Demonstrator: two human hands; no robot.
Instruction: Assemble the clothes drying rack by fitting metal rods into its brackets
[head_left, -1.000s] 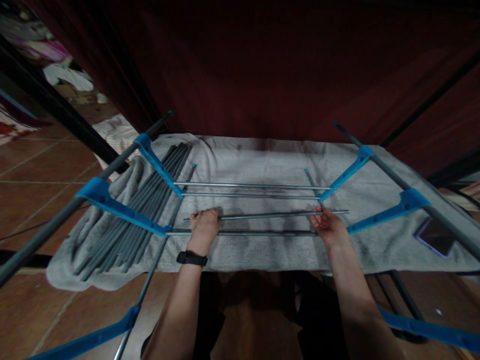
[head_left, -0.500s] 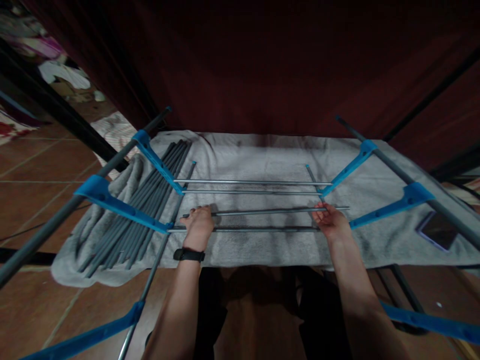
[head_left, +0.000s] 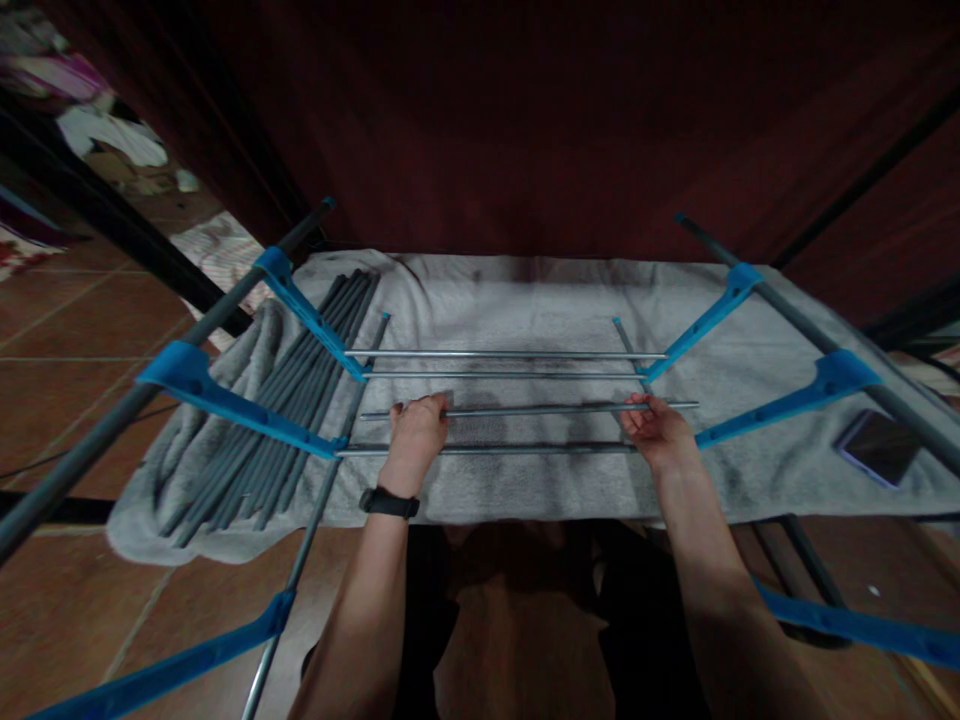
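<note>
A loose grey metal rod (head_left: 532,410) lies level across both hands, between the two sides of a rack frame. My left hand (head_left: 418,430), with a black band on its wrist, is closed over the rod near its left end. Toward the other end, my right hand (head_left: 654,428) grips the same rod with palm partly up. Just nearer to me, a fixed rod (head_left: 525,450) joins the near blue brackets, the left one (head_left: 240,405) and the right one (head_left: 787,400). Two more rods (head_left: 502,355) span the far brackets.
A bundle of grey tubes (head_left: 292,410) lies at the left on a grey blanket (head_left: 510,300). A phone (head_left: 879,447) rests at the right. Grey side poles (head_left: 225,310) slope along both sides. Lower blue brackets (head_left: 862,625) reach in near my arms. A dark red curtain (head_left: 510,130) hangs behind.
My left hand has shifted right along the rod, baring more of its left end. The right hand keeps its grip near the other end. The view has tilted slightly.
</note>
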